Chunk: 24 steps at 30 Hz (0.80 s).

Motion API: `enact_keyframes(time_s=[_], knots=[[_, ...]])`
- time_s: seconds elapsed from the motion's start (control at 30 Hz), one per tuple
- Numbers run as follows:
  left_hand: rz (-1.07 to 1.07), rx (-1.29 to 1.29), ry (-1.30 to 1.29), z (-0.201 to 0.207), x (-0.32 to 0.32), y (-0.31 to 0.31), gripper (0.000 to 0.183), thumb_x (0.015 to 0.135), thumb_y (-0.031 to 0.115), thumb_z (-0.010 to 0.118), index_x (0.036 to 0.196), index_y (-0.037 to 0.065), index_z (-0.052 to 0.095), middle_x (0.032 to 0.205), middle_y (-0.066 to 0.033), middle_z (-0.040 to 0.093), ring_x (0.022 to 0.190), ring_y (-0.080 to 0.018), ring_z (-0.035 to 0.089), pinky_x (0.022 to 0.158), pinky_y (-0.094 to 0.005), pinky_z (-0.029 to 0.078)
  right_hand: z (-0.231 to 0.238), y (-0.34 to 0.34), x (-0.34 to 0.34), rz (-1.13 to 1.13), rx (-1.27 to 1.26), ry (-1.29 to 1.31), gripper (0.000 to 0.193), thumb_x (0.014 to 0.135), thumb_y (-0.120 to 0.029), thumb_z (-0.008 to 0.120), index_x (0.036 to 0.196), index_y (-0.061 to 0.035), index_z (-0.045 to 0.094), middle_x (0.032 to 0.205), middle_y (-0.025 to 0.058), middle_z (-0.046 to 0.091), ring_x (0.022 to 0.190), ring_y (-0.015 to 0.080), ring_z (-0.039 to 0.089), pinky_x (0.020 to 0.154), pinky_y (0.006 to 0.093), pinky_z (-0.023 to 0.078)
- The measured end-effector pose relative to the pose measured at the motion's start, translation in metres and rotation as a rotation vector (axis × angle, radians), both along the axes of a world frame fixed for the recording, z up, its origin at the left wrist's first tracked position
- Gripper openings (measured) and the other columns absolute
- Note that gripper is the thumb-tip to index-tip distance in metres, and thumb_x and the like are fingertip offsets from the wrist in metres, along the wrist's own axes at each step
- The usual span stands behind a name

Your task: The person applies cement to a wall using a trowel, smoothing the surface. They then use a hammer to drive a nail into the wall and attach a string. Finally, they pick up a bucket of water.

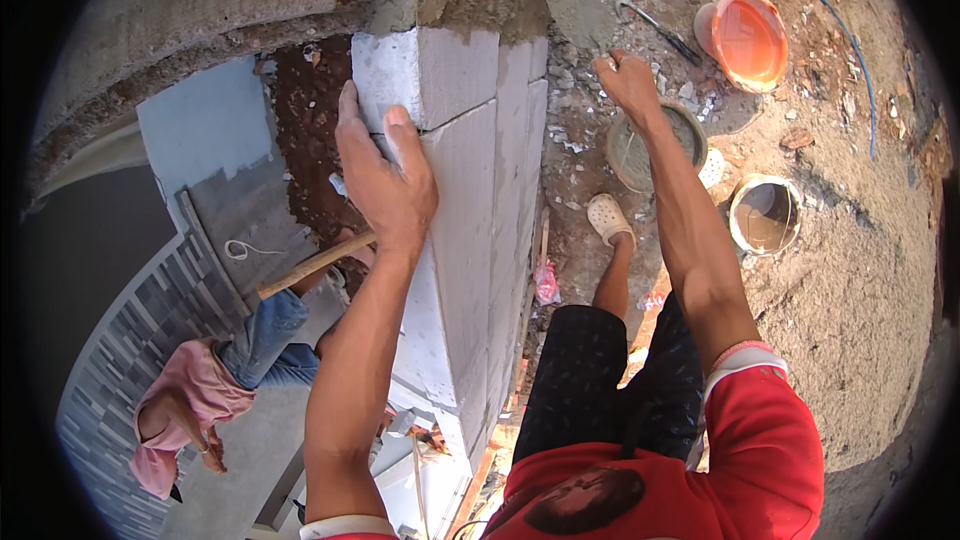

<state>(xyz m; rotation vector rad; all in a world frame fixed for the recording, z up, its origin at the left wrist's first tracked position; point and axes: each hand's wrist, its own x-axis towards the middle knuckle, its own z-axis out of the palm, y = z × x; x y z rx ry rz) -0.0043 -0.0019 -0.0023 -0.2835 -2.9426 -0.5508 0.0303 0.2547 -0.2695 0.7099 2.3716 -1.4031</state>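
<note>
White block (455, 75) lies against the spread fingers of the left hand (388, 175), while the right hand (630, 85) grips a trowel (578, 8), its mortar-smeared blade beyond the curled fingers.

Left hand (388, 180), at ten o'clock, spreads thumb (405, 138) from fingers (352, 122); right hand (628, 85), between one and two, curls closed.

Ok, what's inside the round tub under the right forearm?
A grey mix shows inside the tub. The right forearm covers part of it; anything beneath the surface can't be seen.
</note>
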Motion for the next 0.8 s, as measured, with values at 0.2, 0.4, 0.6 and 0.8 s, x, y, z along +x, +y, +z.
enact_keyframes(time_s=[0.2, 0.4, 0.6, 0.8], knots=[[0.0, 0.01, -0.004, 0.0, -0.001, 0.001, 0.062, 0.107, 0.033, 0.054, 0.148, -0.014, 0.045, 0.146, -0.0342, 0.053, 0.135, -0.0472, 0.052, 0.116, -0.049, 0.038, 0.016, -0.01, -0.013, 0.036, 0.153, 0.055, 0.056, 0.089, -0.04, 0.061, 0.12, 0.0053, 0.072, 0.096, 0.0346, 0.072, 0.096, 0.0468, 0.073, 0.092, 0.0518, 0.055], [-0.002, 0.012, -0.004, 0.0, 0.0, 0.0, 0.062, 0.107, 0.032, 0.054, 0.148, -0.014, 0.045, 0.146, -0.0345, 0.052, 0.135, -0.0475, 0.052, 0.116, -0.0484, 0.038, 0.013, -0.011, -0.008, -0.044, 0.229, -0.054, 0.052, 0.09, -0.036, 0.06, 0.113, 0.0078, 0.073, 0.099, 0.0376, 0.071, 0.098, 0.0504, 0.071, 0.092, 0.0542, 0.054], [-0.009, -0.001, -0.001, 0.0, 0.0, -0.001, 0.063, 0.107, 0.032, 0.054, 0.148, -0.014, 0.044, 0.147, -0.0344, 0.052, 0.136, -0.0472, 0.052, 0.117, -0.0482, 0.038, -0.013, -0.02, -0.011, -0.225, -0.28, -0.071, 0.032, 0.094, -0.027, 0.058, 0.097, 0.0029, 0.069, 0.08, 0.0172, 0.068, 0.07, 0.0296, 0.067, 0.065, 0.0453, 0.053], [-0.006, 0.005, -0.014, 0.0, 0.0, -0.001, 0.063, 0.108, 0.032, 0.054, 0.149, -0.014, 0.044, 0.148, -0.0343, 0.051, 0.137, -0.0466, 0.051, 0.117, -0.048, 0.037, -0.023, -0.025, -0.03, -0.283, -0.663, -0.228, 0.025, 0.097, -0.024, 0.056, 0.091, -0.0021, 0.065, 0.076, 0.0034, 0.059, 0.06, 0.0146, 0.053, 0.052, 0.0337, 0.044]])
